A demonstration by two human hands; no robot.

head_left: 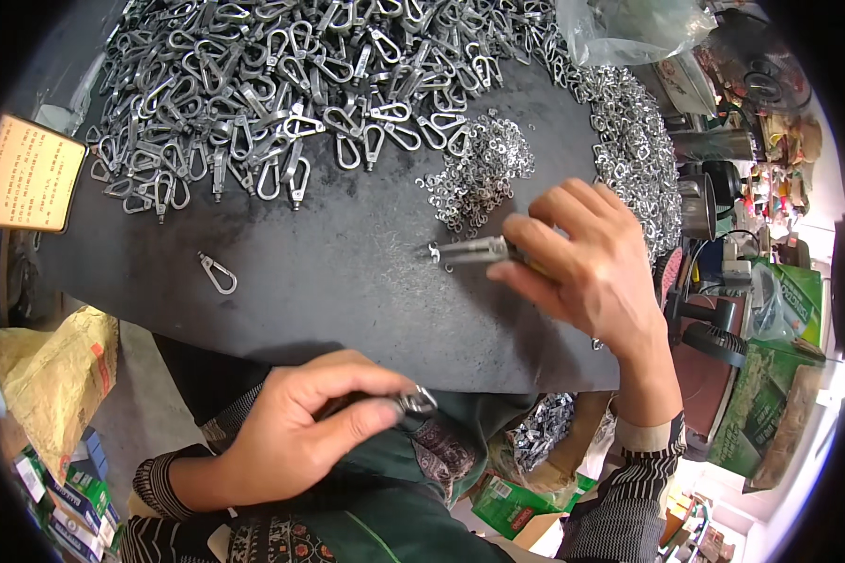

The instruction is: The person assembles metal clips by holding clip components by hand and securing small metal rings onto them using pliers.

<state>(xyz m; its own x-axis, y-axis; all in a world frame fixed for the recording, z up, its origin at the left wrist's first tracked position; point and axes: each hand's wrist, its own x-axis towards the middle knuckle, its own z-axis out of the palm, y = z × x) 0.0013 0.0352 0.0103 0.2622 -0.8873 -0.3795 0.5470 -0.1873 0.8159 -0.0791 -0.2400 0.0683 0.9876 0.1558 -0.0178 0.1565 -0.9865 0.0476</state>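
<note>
My left hand (300, 427) is closed near the table's front edge, thumb and fingers pinching a metal carabiner (422, 402). Most of that carabiner is hidden in the palm; one shiny end sticks out. My right hand (587, 258) is wrapped round a pair of pliers (474, 251) pointing left over the table. At the jaws shows a small bright metal piece, slightly blurred. Just beyond the pliers lies a small heap of tiny metal rings (488, 164). A single carabiner (218, 274) rests alone on the left part of the table.
A large pile of carabiners (300, 84) covers the far side of the dark table (338, 272). More small metal rings (634, 150) spread along the right edge, below a clear plastic bag (634, 28). A lit screen (33, 174) stands at left. Below the table sits an open box of metal parts (546, 432).
</note>
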